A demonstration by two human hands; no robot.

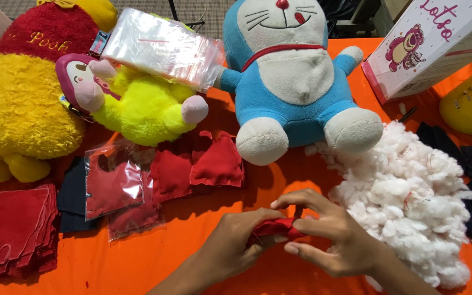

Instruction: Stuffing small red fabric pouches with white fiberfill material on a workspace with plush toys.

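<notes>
Head view shows my left hand (236, 240) and right hand (329, 240) both pinching a small red cloth piece (273, 226) shut near the white stuffing (411, 202), so I judge more stuffing comes next.

Both hands meet low, left hand (235, 240) and right hand (329, 237) fingers pinched together.
</notes>
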